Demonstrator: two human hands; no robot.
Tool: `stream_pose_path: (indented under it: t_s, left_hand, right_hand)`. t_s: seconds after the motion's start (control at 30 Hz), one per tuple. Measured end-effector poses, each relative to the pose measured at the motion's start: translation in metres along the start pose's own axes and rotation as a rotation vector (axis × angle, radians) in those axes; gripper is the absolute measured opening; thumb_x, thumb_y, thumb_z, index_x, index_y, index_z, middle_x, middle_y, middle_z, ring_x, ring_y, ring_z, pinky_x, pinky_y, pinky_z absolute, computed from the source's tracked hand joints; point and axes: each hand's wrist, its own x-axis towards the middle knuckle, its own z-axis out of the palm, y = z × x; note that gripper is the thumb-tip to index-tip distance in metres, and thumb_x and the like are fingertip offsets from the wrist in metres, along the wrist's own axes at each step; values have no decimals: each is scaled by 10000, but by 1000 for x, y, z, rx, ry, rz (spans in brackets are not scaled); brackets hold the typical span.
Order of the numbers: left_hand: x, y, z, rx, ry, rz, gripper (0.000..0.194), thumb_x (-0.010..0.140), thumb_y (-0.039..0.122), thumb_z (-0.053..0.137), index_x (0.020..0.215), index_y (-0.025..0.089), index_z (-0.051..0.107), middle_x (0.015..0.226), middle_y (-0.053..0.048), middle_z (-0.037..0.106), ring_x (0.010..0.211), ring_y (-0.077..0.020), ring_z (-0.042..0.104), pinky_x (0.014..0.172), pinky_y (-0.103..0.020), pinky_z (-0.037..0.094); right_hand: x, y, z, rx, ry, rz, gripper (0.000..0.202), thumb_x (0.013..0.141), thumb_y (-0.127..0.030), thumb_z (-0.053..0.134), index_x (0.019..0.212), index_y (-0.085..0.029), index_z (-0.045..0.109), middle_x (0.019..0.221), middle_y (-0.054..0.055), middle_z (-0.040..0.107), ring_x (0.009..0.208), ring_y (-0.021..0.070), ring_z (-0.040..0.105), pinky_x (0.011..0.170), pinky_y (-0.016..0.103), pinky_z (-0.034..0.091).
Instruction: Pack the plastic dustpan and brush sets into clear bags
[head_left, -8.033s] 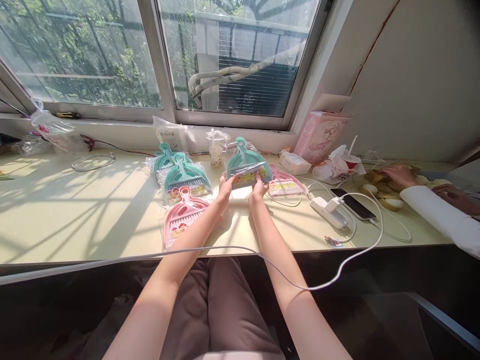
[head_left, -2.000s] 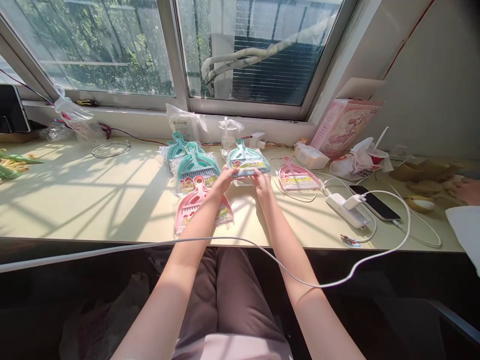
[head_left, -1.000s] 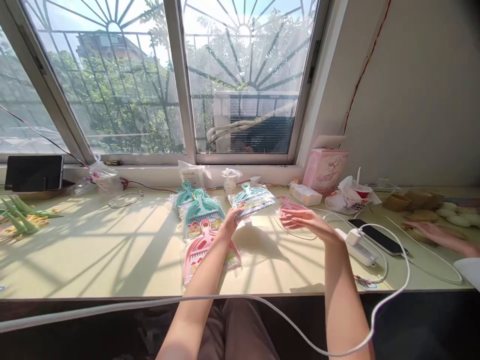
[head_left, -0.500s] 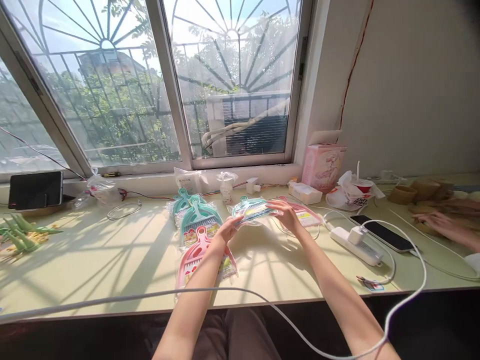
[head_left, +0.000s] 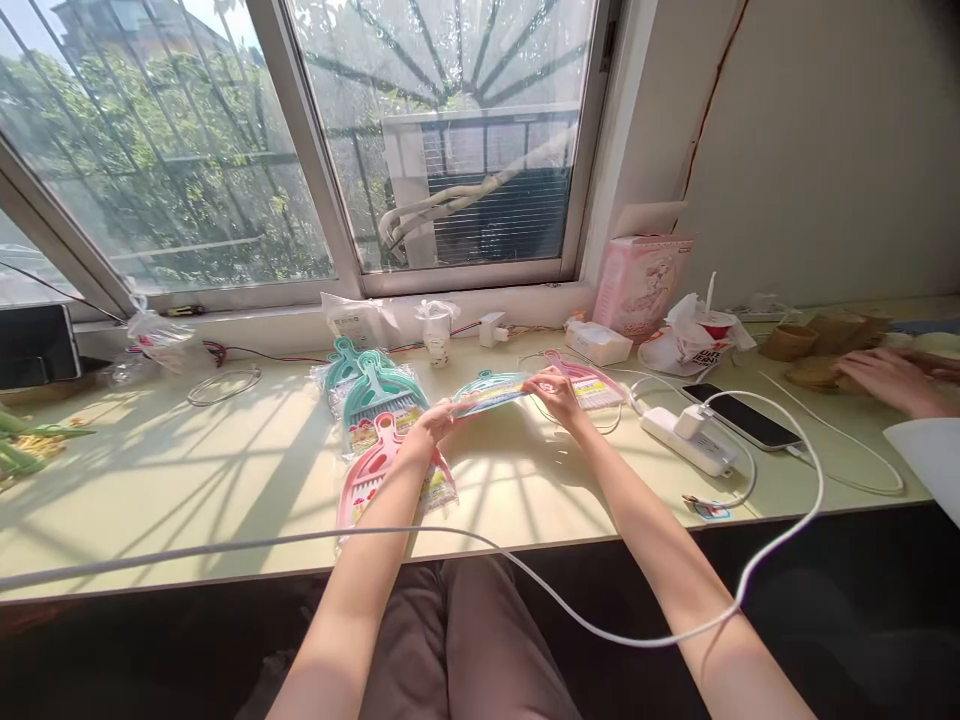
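Just above the table I hold a teal dustpan-and-brush set (head_left: 489, 391) in clear plastic wrap, tilted so that it shows nearly edge-on. The fingers of my left hand (head_left: 436, 420) grip its left end; my right hand (head_left: 556, 394) pinches its right end. To the left, teal wrapped dustpan sets (head_left: 381, 388) overlap one another, and a pink dustpan set (head_left: 367, 466) lies nearest the table edge, partly behind my left forearm. Beyond my right hand lies another pink dustpan set (head_left: 598, 388), its left side partly hidden.
A white cable (head_left: 525, 592) loops across in front of my forearms. On the right are a power strip (head_left: 688, 440), a phone (head_left: 752, 418) and a co-worker's hand (head_left: 892, 380). A pink box (head_left: 643, 285) and a lidded cup (head_left: 437, 335) stand near the window.
My view has dipped, so the table appears higher. The teal set in my hands has tipped flatter, showing less of its front. Both hands still hold it.
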Motion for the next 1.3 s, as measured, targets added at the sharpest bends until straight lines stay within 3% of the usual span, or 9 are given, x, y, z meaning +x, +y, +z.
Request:
stream_pose_path:
  t_s: [0.2,0.37,0.5,0.63,0.73,0.9,1.03,1.13,1.3]
  left_hand:
    - [8,-6,2,74,-26,-54,454,764,113,834,1200,231,782,1045,-86,804,1270,-361,734,1135,-542,580]
    - [26,-14,6,99,-127,8,743,647,18,894,1339,166,666,1101,-123,789,1125,-329,778,1171,-559,533]
    - [34,-20,0,155,-165,98,924,636,56,934,1460,164,532,1192,-143,753,1119,-307,764,1105,-515,578]
    - [35,-19,-5,225,-250,108,1119,672,135,945,1632,202,374,1395,-199,688,1236,-338,719,1038,-486,620]
    - [30,-15,-3,284,-326,109,1310,704,239,965,1747,255,173,1558,-237,590,1337,-382,668,1008,-506,641]
    - [20,-14,12,337,-335,244,1333,843,604,865,1779,354,-50,1789,-199,314,1574,-409,455,1066,-524,622]
    - [21,-19,27,496,-297,362,1560,705,520,998,1768,337,-130,1801,-201,285,1509,-402,533,1096,-503,609]
    - [27,-20,30,498,-120,357,1375,837,517,893,1782,282,-77,1661,-234,501,1198,-365,737,892,-504,692]
    - [32,-12,24,529,145,324,778,996,364,683,1703,232,385,1439,-172,687,912,-251,761,707,-394,698]
  right_hand:
    - [-7,-6,5,84,133,103,157,843,-360,878,713,-303,813,889,16,778,1137,295,641,1253,524,390]
    - [-6,1,10,265,176,204,83,791,-279,892,849,-261,836,1251,76,762,1333,279,643,1188,446,489]
    - [-7,11,14,387,62,314,337,767,-313,835,1094,-235,825,1353,87,744,1198,271,710,998,432,626]
    - [-9,17,14,466,38,475,642,778,-305,786,1410,-287,674,1216,39,782,1040,232,752,828,369,685]
    - [-7,21,10,505,3,557,510,767,-248,803,1266,-239,699,1023,44,791,939,233,769,766,336,695]
    - [-4,24,6,588,118,574,277,765,-183,769,1023,-240,683,952,31,797,898,218,784,762,320,698]
    - [-3,21,0,577,149,562,297,753,-204,783,1030,-242,683,1026,39,814,956,226,792,825,355,700]
    - [-4,18,-1,568,82,488,388,721,-310,851,1069,-240,696,1062,52,820,998,258,792,863,410,695]
    - [-8,12,8,559,-84,367,516,690,-502,902,1084,-215,734,1114,94,813,1085,290,769,912,459,677]
